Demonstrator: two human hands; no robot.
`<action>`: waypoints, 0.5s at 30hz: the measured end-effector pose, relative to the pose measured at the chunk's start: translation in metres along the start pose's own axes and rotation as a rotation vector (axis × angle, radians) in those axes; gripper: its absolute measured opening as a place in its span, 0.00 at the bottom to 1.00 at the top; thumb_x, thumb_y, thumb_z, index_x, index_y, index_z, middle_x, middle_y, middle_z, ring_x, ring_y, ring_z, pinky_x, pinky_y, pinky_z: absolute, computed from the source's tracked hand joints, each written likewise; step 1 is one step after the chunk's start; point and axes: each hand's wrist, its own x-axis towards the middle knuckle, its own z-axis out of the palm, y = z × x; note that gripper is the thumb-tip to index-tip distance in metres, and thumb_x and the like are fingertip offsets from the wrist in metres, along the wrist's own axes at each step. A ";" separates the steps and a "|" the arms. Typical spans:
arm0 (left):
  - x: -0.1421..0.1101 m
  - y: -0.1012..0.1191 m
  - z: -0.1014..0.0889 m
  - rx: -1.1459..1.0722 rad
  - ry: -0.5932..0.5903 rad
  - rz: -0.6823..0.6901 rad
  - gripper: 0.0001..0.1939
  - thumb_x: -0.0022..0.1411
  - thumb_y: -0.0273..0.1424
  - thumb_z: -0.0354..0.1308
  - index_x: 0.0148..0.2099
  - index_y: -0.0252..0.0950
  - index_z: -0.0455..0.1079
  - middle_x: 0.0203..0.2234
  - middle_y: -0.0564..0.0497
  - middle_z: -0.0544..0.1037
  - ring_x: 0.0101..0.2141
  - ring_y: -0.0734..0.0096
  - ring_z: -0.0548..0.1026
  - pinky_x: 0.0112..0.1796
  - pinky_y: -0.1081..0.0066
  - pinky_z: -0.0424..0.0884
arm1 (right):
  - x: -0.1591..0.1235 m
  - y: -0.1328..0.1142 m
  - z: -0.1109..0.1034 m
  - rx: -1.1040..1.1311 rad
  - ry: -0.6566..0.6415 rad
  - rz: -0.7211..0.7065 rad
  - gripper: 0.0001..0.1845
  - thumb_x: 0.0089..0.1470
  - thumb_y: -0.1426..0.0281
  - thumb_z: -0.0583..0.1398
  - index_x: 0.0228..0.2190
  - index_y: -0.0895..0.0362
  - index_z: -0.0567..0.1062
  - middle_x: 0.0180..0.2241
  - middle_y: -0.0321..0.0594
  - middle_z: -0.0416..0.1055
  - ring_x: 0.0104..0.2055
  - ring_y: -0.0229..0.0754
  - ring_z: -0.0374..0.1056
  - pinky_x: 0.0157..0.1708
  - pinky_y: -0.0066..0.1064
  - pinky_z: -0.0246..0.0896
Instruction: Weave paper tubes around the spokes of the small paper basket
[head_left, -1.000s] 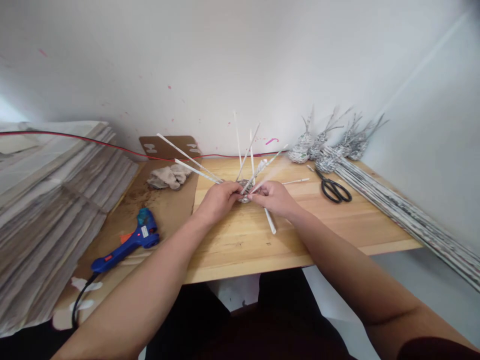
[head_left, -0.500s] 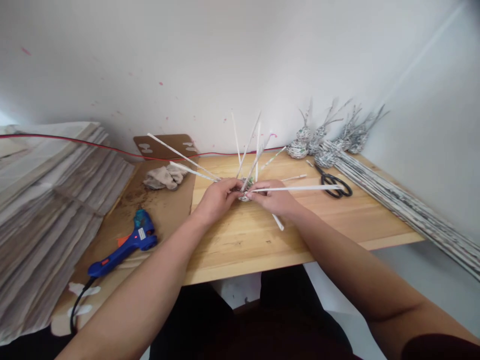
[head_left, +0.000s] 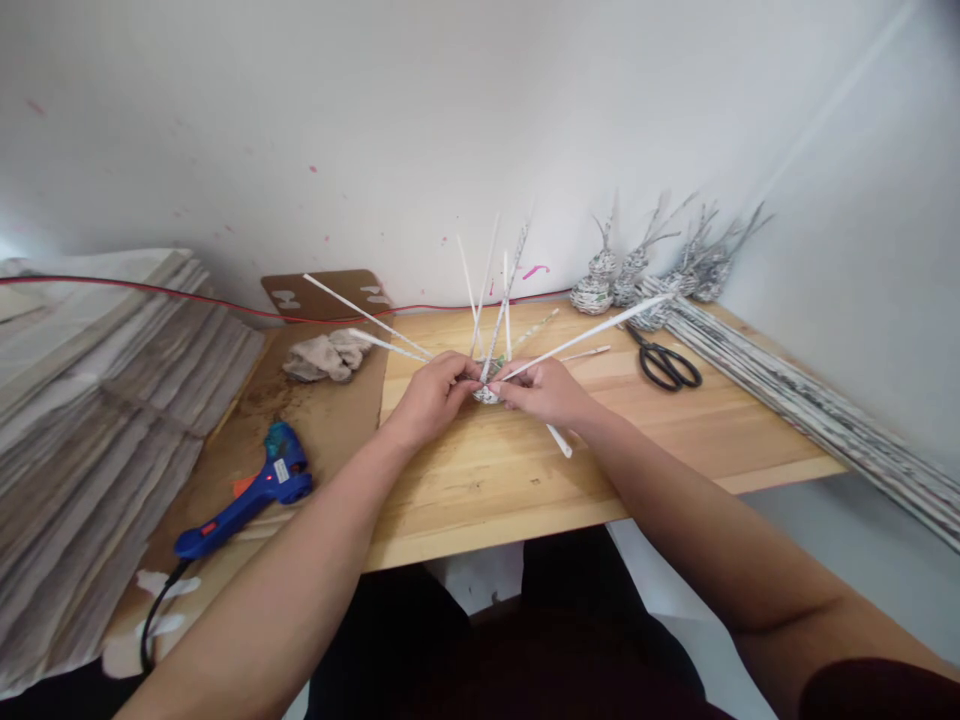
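Note:
A small woven paper piece point(head_left: 487, 395) rests on the wooden table between my hands, with several rolled-paper sticks fanning out of it. My left hand point(head_left: 435, 395) is closed on its left side, fingertips pinching at the weave; part of the piece is hidden behind the fingers. With thumb and fingers, my right hand point(head_left: 541, 388) pinches a long white paper strip point(head_left: 585, 338) close to the weave. That strip's free end slants up to the right. Another white stick point(head_left: 559, 440) pokes out below my right hand.
Black scissors point(head_left: 667, 367) lie to the right, near woven gourd-like paper pieces point(head_left: 592, 292) and a bundle of paper rods point(head_left: 780, 390). At left are a blue glue gun point(head_left: 247, 500) on cardboard, a crumpled cloth point(head_left: 326, 355) and stacked newspapers point(head_left: 142, 400).
The long strip in my right hand has swung from nearly level to slanting up and right. An upright stick at the front of the piece stands a little steeper. Both hands stay at the weave.

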 end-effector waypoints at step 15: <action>0.000 -0.002 -0.002 -0.064 -0.044 -0.063 0.03 0.62 0.29 0.57 0.37 0.37 0.72 0.32 0.50 0.76 0.35 0.68 0.72 0.39 0.68 0.67 | -0.002 -0.004 -0.001 -0.208 0.072 -0.071 0.10 0.53 0.64 0.63 0.28 0.58 0.82 0.21 0.33 0.70 0.25 0.34 0.60 0.26 0.28 0.48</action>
